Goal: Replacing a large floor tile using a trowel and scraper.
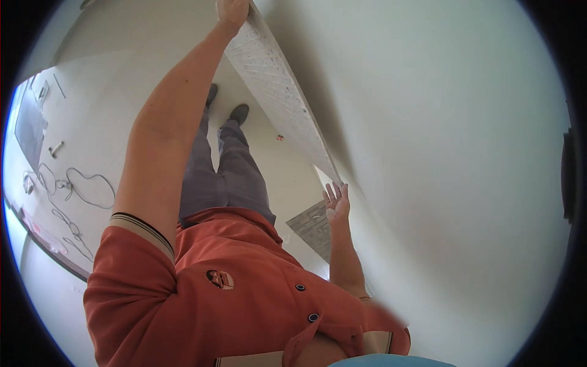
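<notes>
My left hand (231, 12) is closed on the upper end of a long, narrow white board (275, 85); its speckled face has diagonal lines and faces down-left. The board hangs at a slant along the white wall (452, 153). My right hand (336, 205) is at the board's lower end, fingers stretched and spread, the tips touching its edge. White dust shows on those fingers.
My legs and dark shoes are on the pale floor (134, 92). At the left lie tangled grey cables (88, 174), a small tool (56, 148) and a grey sheet (29, 122). A grey patterned tile or mat (312, 226) lies below my right hand.
</notes>
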Tool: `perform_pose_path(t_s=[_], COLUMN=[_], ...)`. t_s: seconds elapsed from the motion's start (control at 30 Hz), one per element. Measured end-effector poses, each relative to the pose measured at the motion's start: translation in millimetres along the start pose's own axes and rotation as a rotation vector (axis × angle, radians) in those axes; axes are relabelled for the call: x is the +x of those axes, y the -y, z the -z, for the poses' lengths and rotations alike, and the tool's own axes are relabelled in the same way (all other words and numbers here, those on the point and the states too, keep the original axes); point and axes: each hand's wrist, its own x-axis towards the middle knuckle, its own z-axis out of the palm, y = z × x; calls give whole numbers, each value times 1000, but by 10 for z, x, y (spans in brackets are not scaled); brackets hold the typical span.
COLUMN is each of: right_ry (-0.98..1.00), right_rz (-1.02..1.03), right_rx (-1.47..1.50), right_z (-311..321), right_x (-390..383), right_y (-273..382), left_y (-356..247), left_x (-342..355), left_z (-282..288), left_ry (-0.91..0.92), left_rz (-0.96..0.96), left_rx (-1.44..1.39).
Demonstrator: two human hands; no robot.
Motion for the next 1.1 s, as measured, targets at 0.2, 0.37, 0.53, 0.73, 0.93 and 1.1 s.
perform_pose_path(t_s=[0.2, 0.37, 0.53, 0.73, 0.93, 1.1], right_ry=[-155, -249, -248, -240, -259, -228], right_rz=[223, 193, 200, 206, 214, 216], right_rx=[-169, -117, -112, -229, -311, -344], right_z=[-286, -401, -389, -259, -378, -345], right_x=[67, 134, 222, 239, 108, 33], right_y=[50, 151, 154, 154, 129, 121], left_y=[-82, -273, -280, 487, 1604, 1789], left_x=[-7, -53, -40, -524, -2515, -4600], left_z=[-127, -245, -232, -87, 1855, 3659], left_ry=[191, 191, 246, -97, 21, -273], left_rz=[-149, -143, -37, -115, 337, 1016], left_rx=[115, 280, 263, 439, 569, 823])
